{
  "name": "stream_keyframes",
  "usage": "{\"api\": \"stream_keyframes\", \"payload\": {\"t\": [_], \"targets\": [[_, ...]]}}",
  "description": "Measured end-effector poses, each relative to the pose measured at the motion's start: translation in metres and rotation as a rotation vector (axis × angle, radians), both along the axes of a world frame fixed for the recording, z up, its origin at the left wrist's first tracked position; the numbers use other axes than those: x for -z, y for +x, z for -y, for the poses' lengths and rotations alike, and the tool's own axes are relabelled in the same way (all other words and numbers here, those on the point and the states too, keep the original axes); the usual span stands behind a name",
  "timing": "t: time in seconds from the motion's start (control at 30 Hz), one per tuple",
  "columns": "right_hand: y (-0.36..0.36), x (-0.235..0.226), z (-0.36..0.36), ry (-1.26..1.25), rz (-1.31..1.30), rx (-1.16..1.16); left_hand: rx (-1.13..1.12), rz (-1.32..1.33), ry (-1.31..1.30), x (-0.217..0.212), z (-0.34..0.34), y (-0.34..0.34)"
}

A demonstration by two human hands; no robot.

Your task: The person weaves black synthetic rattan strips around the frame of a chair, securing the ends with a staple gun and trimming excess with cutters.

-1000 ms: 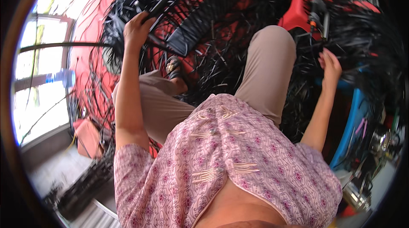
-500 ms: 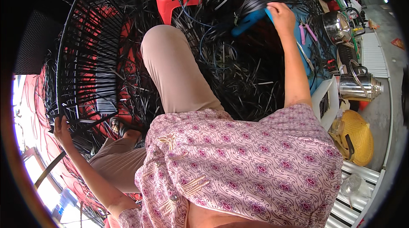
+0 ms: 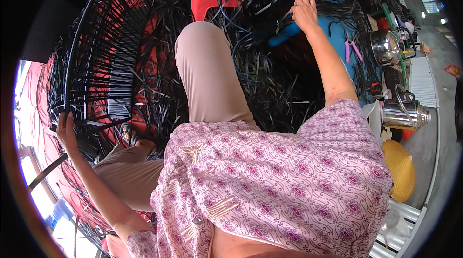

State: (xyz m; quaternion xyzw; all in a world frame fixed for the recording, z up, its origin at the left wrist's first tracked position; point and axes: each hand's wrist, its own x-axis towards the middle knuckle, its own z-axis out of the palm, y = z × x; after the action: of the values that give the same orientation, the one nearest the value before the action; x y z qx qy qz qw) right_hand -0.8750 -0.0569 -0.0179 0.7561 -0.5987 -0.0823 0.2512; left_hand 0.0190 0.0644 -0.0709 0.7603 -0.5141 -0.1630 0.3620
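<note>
The big black frame (image 3: 103, 60) stands at the left, woven with strips in one part only; many bars are bare, so I judge much weaving is left. The left hand (image 3: 66, 132) closes around its lower rim. The right hand (image 3: 305, 13) reaches into the loose strips (image 3: 270, 84); I cannot tell its grip. Strips crowd the floor, leaving little room.

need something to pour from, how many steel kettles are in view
2: one steel kettle by the person's right elbow, another steel kettle farther up the right side. Others may be hidden under the black strips.
</note>
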Motion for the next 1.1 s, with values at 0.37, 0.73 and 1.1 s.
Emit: {"api": "stream_keyframes", "payload": {"t": [0.37, 0.73, 1.1], "targets": [[-0.006, -0.022, -0.019, -0.040, 0.216, -0.118, -0.005, -0.029, -0.026, 0.008, 0.002, 0.007], [-0.011, -0.066, -0.035, 0.034, 0.181, -0.031, 0.014, -0.008, -0.055, 0.013, 0.005, 0.013], [0.000, -0.017, -0.022, -0.149, 0.031, -0.156, -0.024, 0.039, 0.003, -0.002, 0.002, -0.007]]}}
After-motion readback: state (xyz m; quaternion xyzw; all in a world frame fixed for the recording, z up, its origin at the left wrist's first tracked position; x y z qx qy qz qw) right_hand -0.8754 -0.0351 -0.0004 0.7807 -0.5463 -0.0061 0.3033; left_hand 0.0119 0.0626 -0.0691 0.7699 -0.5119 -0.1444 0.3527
